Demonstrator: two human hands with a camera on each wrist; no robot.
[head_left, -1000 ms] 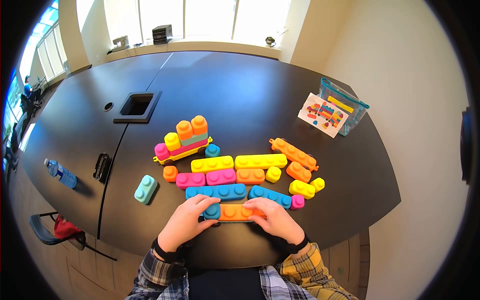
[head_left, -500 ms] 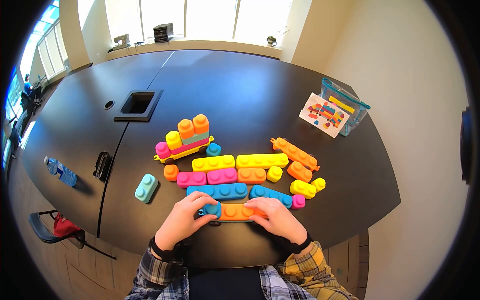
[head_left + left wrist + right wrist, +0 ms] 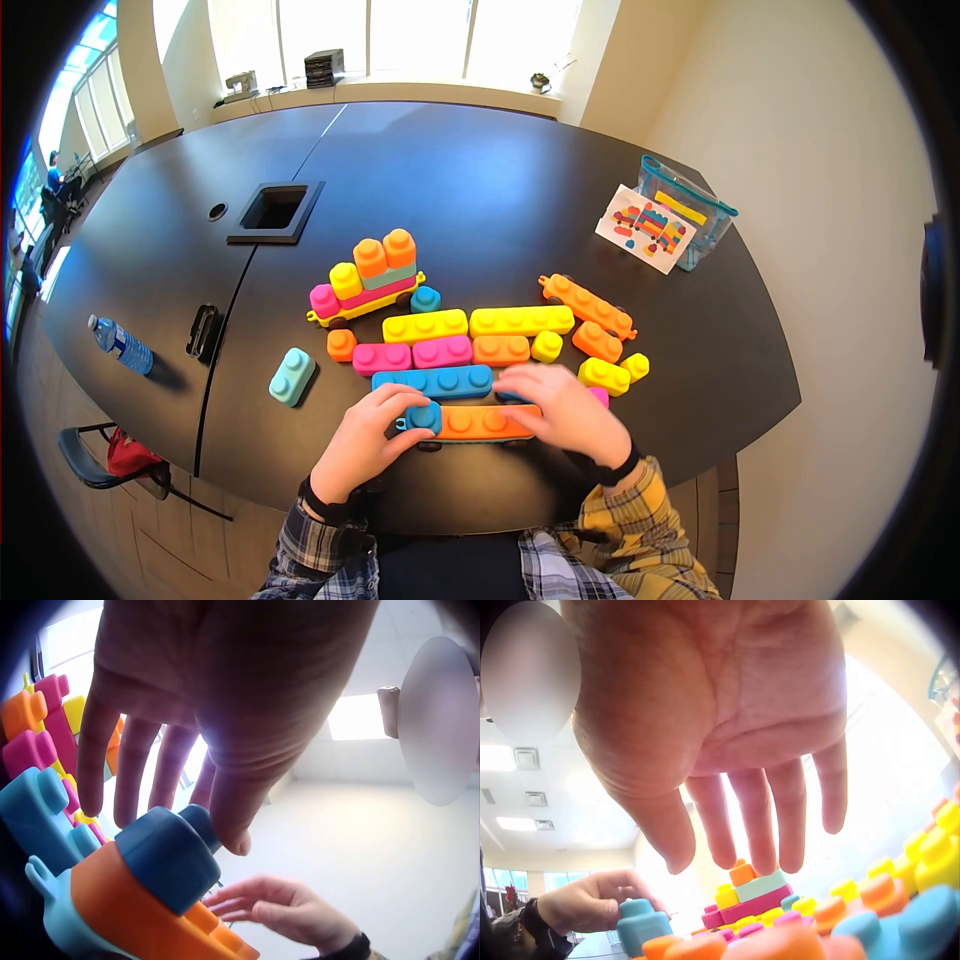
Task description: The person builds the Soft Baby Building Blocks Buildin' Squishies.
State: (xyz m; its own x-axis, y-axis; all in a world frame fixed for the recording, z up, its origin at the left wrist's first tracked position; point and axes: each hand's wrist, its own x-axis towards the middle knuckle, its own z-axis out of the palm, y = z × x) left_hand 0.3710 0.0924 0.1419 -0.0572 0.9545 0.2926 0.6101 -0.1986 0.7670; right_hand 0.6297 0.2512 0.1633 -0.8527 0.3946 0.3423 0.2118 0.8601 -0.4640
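In the head view, a small blue block [image 3: 424, 418] sits on the left end of a long orange block [image 3: 475, 424]. The orange block lies on a light blue wheeled base [image 3: 67, 922], whose hook shows in the left wrist view. My left hand [image 3: 360, 448] pinches the blue block, thumb at the near side and fingers beyond it. Over the right end of the orange block my right hand [image 3: 572, 412] hovers with loosely bent fingers and nothing in its grasp. It partly hides a blue block and a pink block behind it.
Just beyond are a long blue block [image 3: 440, 381], pink blocks [image 3: 442, 353] and yellow blocks [image 3: 522, 320]. A built yellow wagon [image 3: 365, 300] stands back left, an orange wheeled base [image 3: 590, 307] back right. Farther off are a picture card [image 3: 646, 230], a clear bag [image 3: 705, 215] and a water bottle [image 3: 120, 345].
My right hand has let go of the orange block's right end and moved to the right. The left hand stays at the blue block.
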